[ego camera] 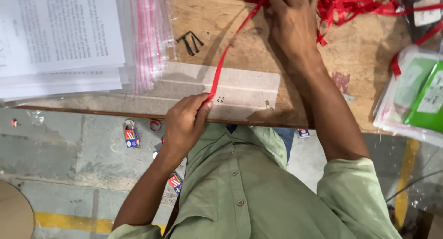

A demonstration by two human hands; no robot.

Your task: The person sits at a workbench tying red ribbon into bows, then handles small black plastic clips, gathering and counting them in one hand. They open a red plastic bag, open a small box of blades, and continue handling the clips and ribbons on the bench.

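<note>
Here a thin red ribbon strip (pixel 227 54) runs taut and slantwise across the wooden worktable (pixel 369 54), from the left hand (pixel 184 123) at the near table edge up to the right hand (pixel 290 22) at the far side. Left hand is closed, pinching the strip's near end btw thumb and fingers. Right hand lies palm down, pressing on the other end where it meets a loose tangle of red ribbon (pixel 355 4); whether its fingers actually grip the strip can't be told, since the frame cuts them off. The strip looks light, limp and probably slick plastic, so it likely kinks or slips easily; best held by a firm pinch near an end, as the left does. Under it is a pale taped patch (pixel 249 82) on the table w/ small marks. Nearby lie black hex keys (pixel 190 41), a stack of zip bags with red seal lines (pixel 147 36), and printed paper sheets (pixel 60 36) at left. At right sit green packets in clear bags (pixel 420 96). Below the table edge: grey concrete floor (pixel 69 151) with a yellow line, and small scattered cartons (pixel 131 135).
</note>
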